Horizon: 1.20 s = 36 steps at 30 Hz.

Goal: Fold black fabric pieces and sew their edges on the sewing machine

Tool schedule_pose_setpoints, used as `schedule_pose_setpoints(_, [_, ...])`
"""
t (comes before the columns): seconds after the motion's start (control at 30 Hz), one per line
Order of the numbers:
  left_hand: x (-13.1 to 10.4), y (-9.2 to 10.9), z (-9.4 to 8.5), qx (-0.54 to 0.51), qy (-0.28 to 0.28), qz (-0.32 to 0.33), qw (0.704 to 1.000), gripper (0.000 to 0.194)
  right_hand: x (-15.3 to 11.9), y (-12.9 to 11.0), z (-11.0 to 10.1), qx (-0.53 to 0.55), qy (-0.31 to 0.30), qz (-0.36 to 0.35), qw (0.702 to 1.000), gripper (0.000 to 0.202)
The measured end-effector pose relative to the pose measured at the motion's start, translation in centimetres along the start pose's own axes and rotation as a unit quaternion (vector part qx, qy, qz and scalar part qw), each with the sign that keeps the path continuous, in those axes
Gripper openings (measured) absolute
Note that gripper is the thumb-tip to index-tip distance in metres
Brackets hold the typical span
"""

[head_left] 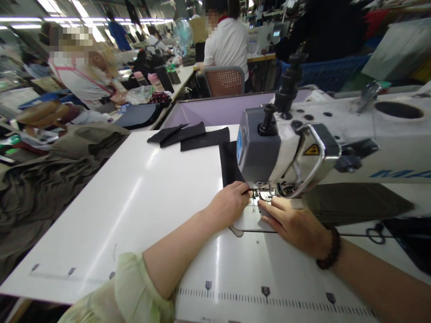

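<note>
The white head of a sewing machine [259,139] stands over the table, its needle area [259,195] lit. Left of the needle, my left hand [230,202] has its fingers bent together at the near end of a black fabric piece [230,163]; the fingertips partly hide what they grip. My right hand [291,220] lies to the right of the needle, fingers stretched out over the metal plate [247,222] near the presser foot. Nothing shows in its grasp. Several folded black fabric pieces [204,140] lie at the table's back edge.
Dark olive fabric [357,202] lies under the machine arm. Scissors [376,233] rest at the right beside a black item [411,240]. Piled olive cloth [37,193] borders the white table [134,215] on the left. Beyond sit co-workers, one near a chair [224,81].
</note>
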State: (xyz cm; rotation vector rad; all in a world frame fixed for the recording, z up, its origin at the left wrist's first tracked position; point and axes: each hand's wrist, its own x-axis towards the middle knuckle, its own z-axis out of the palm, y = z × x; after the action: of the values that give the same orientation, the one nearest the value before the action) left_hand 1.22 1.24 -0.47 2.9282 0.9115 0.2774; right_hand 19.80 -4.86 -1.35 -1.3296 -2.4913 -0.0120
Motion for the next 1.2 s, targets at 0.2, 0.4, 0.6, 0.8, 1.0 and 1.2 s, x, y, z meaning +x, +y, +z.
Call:
schedule_pose_setpoints(0.2, [-0.4,0.4,-0.8,0.002,-0.017,-0.016,1.000,0.015,0.1,-0.1,-0.6,-0.008,0.002,0.000,1.000,0.023])
schedule_pose_setpoints(0.4, [-3.2,4.1,-3.0,0.038,-0.084,0.041,0.995,0.024,-0.3,0.1,-1.2,0.075,0.014,-0.112,0.991,0.027])
schedule_pose_setpoints(0.6, [-4.5,5.2,-2.0,0.032,-0.075,0.079,0.994,0.025,-0.8,-0.5,-1.5,0.083,0.026,-0.181,0.980,0.032])
schedule_pose_setpoints(0.8, [-4.9,4.8,-1.1,0.033,-0.032,0.098,0.994,0.028,-1.0,-0.7,-1.3,0.080,0.022,-0.192,0.978,0.031])
schedule_pose_setpoints(1.0, [-4.5,4.5,-1.2,0.053,-0.041,0.096,0.993,0.029,-0.9,-0.6,-1.0,0.060,0.029,-0.166,0.984,0.029])
schedule_pose_setpoints(1.2, [-3.7,3.1,-0.7,0.062,-0.050,0.081,0.994,0.031,-0.5,-0.4,-0.9,0.039,0.010,-0.113,0.993,0.029])
